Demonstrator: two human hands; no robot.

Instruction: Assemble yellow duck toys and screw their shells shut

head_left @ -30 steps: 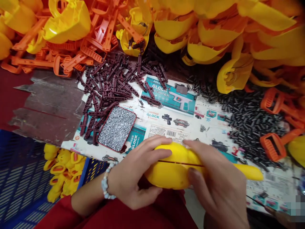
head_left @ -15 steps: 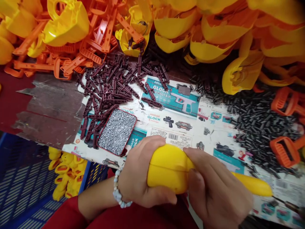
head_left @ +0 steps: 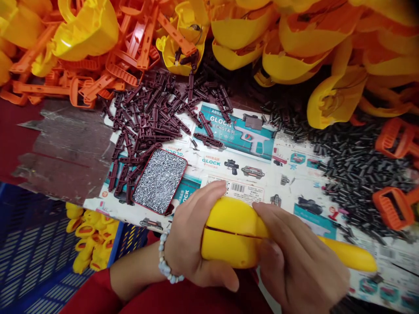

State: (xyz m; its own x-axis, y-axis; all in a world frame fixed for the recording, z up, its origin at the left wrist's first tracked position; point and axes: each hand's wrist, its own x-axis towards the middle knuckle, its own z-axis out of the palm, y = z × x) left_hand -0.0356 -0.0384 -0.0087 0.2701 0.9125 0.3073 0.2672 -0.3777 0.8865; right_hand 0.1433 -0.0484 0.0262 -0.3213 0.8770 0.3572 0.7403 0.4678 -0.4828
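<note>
L hand (head_left: 196,235) & R hand (head_left: 297,257), fingers (head_left: 275,218) of both clamped on yellow plastic toy-gun housing (head_left: 232,240), seam visible, held over printed GLOCK card sheet (head_left: 248,174) on tabletop (head_left: 62,152); maroon plastic parts (head_left: 147,122), tray of steel pins (head_left: 160,181) just beyond, black plastic tubes (head_left: 356,174) to R.

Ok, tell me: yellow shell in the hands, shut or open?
The yellow plastic shell is not quite shut: a dark gap shows along its seam, between the left hand and right hand.
</note>
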